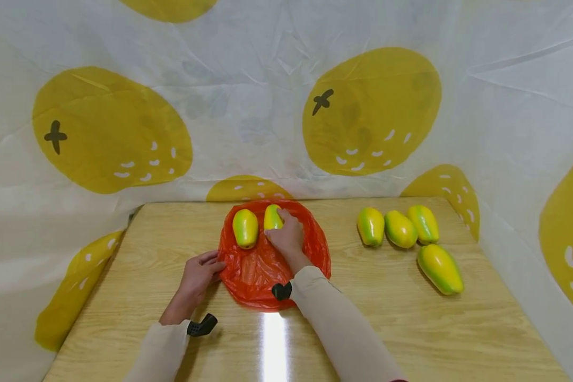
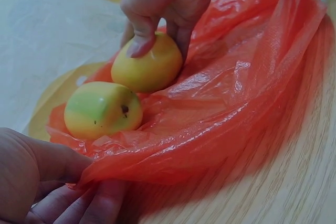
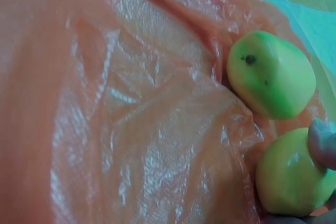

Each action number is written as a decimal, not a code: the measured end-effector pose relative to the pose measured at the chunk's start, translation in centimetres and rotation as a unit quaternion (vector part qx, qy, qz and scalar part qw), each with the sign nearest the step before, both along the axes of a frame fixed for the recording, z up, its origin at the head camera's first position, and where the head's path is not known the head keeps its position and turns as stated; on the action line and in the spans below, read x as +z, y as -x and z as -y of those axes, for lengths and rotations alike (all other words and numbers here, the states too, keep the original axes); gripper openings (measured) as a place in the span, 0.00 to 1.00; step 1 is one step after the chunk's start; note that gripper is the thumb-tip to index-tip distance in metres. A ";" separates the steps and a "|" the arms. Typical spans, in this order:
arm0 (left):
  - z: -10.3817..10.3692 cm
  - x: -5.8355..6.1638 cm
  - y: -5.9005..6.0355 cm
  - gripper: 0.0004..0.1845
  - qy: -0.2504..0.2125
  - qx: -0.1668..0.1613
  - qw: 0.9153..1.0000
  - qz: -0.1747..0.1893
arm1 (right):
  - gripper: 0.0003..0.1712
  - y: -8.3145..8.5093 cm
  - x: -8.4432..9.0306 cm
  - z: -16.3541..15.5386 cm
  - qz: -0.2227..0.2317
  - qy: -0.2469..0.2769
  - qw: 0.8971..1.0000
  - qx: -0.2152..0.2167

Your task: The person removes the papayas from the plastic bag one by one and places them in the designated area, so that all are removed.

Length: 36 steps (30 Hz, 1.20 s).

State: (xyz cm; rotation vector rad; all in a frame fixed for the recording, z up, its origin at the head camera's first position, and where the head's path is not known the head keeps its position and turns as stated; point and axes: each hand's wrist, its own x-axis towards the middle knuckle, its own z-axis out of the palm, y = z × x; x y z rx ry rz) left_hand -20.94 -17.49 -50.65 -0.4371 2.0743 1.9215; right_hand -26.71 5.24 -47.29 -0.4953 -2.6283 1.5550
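A red plastic bag (image 1: 260,270) lies spread wide on the table, its rim rolled into a round. Inside it, at the far left, rests one yellow-green papaya (image 1: 245,228). My right hand (image 1: 288,234) grips a second papaya (image 1: 272,217) beside it, thumb on the near side and fingers round the far side, low over the bag. At the bag's left edge, my left hand (image 1: 199,276) pinches the rim, thumb above and fingers beneath in the left wrist view. The right wrist view shows only the thumb (image 3: 323,142) and a few fingertips on the held papaya.
Several more papayas stand in a group at the right of the wooden table (image 1: 372,318), among them a front papaya (image 1: 440,269) set nearer me. A white cloth (image 1: 248,106) printed with large yellow fruit hangs behind the table and along both sides.
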 end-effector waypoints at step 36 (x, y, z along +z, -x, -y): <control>0.0 0.4 0.2 0.28 0.002 -0.014 1.000 0.008 | 0.41 -4.7 2.7 -3.1 -0.013 0.089 0.996 0.009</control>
